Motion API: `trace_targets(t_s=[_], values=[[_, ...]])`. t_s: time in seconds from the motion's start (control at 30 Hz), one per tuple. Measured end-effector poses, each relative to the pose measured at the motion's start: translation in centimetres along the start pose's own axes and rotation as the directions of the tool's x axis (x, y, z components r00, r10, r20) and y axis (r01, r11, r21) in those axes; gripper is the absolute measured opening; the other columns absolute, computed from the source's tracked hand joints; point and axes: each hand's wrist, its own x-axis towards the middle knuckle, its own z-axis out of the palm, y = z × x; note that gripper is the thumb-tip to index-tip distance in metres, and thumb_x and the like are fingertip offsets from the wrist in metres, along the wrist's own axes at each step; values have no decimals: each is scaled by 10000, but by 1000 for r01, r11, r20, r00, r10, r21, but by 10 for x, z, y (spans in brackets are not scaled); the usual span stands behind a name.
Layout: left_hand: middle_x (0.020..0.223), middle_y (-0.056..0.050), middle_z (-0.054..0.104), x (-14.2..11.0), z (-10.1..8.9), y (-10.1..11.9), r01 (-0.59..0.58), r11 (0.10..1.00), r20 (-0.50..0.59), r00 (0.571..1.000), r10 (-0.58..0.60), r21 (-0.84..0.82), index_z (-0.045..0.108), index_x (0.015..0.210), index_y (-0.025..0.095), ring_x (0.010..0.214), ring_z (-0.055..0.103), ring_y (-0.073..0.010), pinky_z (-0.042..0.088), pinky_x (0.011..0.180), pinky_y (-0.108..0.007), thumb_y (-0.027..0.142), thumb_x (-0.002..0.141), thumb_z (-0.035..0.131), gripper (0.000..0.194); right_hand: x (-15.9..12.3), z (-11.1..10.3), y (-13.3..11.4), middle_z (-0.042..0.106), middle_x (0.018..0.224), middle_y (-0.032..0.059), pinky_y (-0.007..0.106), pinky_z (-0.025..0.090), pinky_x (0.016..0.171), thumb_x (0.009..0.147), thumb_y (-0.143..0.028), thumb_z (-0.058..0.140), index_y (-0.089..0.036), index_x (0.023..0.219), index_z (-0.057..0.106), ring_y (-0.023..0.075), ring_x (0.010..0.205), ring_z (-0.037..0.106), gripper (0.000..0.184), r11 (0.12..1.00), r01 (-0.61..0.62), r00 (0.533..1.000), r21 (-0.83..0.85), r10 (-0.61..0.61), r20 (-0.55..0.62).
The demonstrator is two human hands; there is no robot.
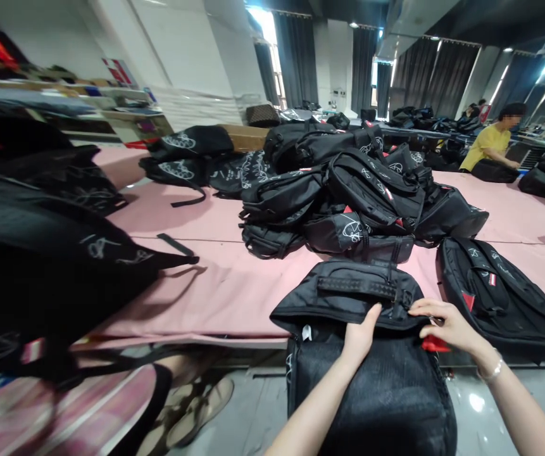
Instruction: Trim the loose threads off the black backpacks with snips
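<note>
Spread over the near edge of a pink-covered desk (225,297), in the shape of a black bag (386,392). Running lengthwise from front to back, pointing away over the cloth at the top and hanging down past the edge below. Pinching the rim of the flap (341,307) with the left hand (360,335), thumb on top, fingers hidden. Touching the same rim with the bent fingers of the right hand (447,326); impossible to tell whether closed on anything. Cut from dull, faintly sheened fabric, crossed by a flat, patterned webbing band (355,286). Backed by a slouching heap of white-printed backpacks (371,190).
</note>
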Motion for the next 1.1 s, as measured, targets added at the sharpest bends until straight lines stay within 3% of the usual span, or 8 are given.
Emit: trace_targets(t_s=[0.23, 0.37, 0.6, 0.73, 0.8, 0.9, 1.0, 1.1], values=[[1245, -89, 535, 1, 6, -18, -185, 970, 82, 981, 173, 158, 530, 1135, 151, 1223, 415, -220, 262, 1079, -384, 352, 756, 562, 430, 38, 0, -35, 641, 1027, 69, 343, 498, 824, 850, -270, 516, -257, 1037, 635, 198, 957, 597, 222, 997, 34, 970, -64, -48, -237], [1197, -113, 563, 0, 7, -10, 39, 997, 176, 984, -28, -62, 526, 1135, 149, 1051, 554, -255, 433, 933, -438, 374, 722, 598, 476, 66, 34, -53, 638, 984, 51, 290, 493, 758, 850, -207, 484, -250, 1090, 596, 172, 876, 603, 269, 981, 48, 976, -189, -86, -199], [1025, -141, 642, -28, -66, 39, 400, 914, 617, 703, -354, 69, 613, 984, 113, 771, 648, -186, 519, 684, -317, 379, 743, 607, 359, 46, 72, -61, 604, 770, 28, 240, 402, 583, 860, -165, 419, -186, 868, 599, 140, 684, 571, 182, 913, 41, 983, -406, -108, -146], [758, -72, 665, -14, -94, 83, -71, 927, 407, 909, -92, 368, 619, 823, 123, 607, 593, -129, 477, 585, -252, 425, 828, 465, 339, 30, 87, -77, 600, 822, 29, 258, 362, 542, 875, -172, 424, -182, 914, 571, 138, 666, 564, 152, 835, 60, 996, -547, -90, -27], [807, -46, 658, 0, -80, 100, -391, 764, 456, 878, 143, 514, 621, 868, 163, 728, 596, -148, 478, 687, -275, 374, 830, 481, 256, 28, 94, -89, 591, 820, 30, 270, 345, 517, 885, -179, 414, -173, 900, 553, 138, 636, 553, 140, 792, 81, 997, -605, -76, 34], [877, -56, 643, 12, -36, 112, -703, 278, 676, 709, 202, 654, 629, 907, 184, 858, 576, -208, 466, 749, -336, 280, 780, 568, 170, 30, 99, -102, 580, 801, 38, 283, 324, 481, 872, -180, 422, -163, 862, 529, 145, 593, 538, 109, 727, 119, 993, -676, -74, 94], [851, -91, 629, 13, 7, 109, -734, -121, 743, 664, 82, 668, 638, 806, 146, 852, 577, -269, 473, 680, -371, 228, 699, 653, 136, 28, 99, -103, 598, 847, 64, 288, 328, 471, 793, -160, 500, -148, 915, 519, 167, 620, 550, 124, 670, 148, 989, -727, -77, 129], [821, -99, 626, 10, 31, 99, -728, -244, 750, 662, -3, 641, 631, 754, 130, 800, 596, -278, 473, 629, -366, 210, 659, 679, 133, 23, 102, -95, 613, 839, 75, 282, 333, 457, 736, -154, 543, -137, 914, 518, 175, 635, 555, 181, 648, 143, 989, -748, -57, 139]])
